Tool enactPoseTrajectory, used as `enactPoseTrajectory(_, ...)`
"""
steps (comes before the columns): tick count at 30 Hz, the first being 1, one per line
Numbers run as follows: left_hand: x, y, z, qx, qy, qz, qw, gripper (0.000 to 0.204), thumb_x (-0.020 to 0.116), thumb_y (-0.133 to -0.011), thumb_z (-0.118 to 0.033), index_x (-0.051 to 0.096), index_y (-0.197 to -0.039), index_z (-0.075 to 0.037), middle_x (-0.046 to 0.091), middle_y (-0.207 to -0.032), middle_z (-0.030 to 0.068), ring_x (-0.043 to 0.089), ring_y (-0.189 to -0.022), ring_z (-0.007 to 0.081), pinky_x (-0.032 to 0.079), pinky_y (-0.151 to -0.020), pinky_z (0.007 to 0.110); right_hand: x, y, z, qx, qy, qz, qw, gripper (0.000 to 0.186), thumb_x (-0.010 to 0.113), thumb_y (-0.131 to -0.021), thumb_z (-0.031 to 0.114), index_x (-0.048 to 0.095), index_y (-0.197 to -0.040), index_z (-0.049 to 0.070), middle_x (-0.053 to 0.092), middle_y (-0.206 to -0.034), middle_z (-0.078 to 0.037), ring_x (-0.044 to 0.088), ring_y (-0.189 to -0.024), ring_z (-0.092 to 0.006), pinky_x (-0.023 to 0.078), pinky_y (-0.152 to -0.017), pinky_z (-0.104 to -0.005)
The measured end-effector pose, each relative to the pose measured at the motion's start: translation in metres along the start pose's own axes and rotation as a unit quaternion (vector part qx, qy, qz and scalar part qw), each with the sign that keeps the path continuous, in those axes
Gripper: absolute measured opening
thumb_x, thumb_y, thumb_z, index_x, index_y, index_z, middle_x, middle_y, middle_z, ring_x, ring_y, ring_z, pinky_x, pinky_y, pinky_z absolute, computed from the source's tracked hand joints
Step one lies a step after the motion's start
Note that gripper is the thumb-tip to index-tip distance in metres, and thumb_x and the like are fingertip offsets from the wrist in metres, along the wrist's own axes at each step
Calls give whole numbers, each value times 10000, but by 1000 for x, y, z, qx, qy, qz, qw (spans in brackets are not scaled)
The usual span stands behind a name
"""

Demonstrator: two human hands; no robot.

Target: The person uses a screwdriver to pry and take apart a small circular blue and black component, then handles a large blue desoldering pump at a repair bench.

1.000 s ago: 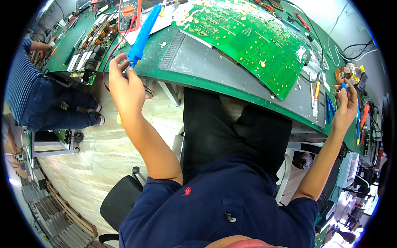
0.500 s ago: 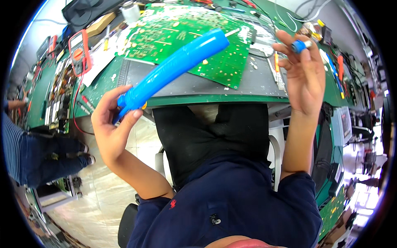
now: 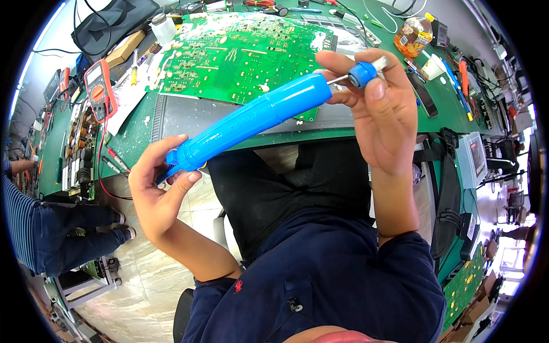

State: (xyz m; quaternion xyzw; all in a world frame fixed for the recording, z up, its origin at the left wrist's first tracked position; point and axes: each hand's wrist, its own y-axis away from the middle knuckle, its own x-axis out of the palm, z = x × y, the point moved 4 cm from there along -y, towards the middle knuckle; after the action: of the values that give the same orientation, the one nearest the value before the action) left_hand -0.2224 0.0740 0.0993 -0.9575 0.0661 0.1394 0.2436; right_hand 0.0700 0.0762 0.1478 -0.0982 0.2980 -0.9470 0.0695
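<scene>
My left hand (image 3: 157,186) is closed round the rear end of a blue solder sucker (image 3: 257,120), held aslant above the table edge with its front end up to the right. A thin metal rod (image 3: 338,79) sticks out of that front end. My right hand (image 3: 389,123) pinches the sucker's blue nozzle piece (image 3: 361,74), which has a whitish tip. The nozzle piece is at the rod's outer end, a small gap away from the barrel. Behind the sucker lies a large green circuit board (image 3: 211,71), partly over a dark grey mat (image 3: 171,123).
On the left are a red multimeter (image 3: 98,88) with leads, a white jar (image 3: 163,30) and a row of board parts (image 3: 80,146). To the right lie a phone (image 3: 423,96), an amber bottle (image 3: 413,37) and pens. Another person (image 3: 40,223) stands far left.
My right hand has moved left and a little down, bringing the nozzle piece from well apart to the rod at the sucker's front. The sucker now slants less steeply.
</scene>
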Motion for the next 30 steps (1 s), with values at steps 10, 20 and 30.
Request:
enactPoseTrajectory(10,8,-3,1,-8,4,26,1000,473,802,-685,-156,617,-1097,-17,643,-796,21,550,-690,53,350,-540,179,9,8,-14,-15,-63,18,998,225,554,-926,75,456,-1118,10,593,-1167,-253,616,-1018,-216,522,-825,-311)
enactPoseTrajectory(20,48,-12,8,-29,38,80,996,418,831,-647,-301,573,-833,-29,523,-614,0,453,-555,68,352,-487,227,20,3,8,-99,56,20,993,347,383,-1000,287,457,-1144,-19,582,-1124,-316,634,-982,-352,501,-870,-423)
enactPoseTrajectory(30,90,-17,-16,50,149,71,985,269,782,-720,-119,626,-917,-24,632,-667,29,531,-542,69,409,-507,224,37,-14,27,-133,-44,4,990,460,224,-1015,376,483,-1127,12,614,-971,-205,610,-834,-279,501,-776,-375)
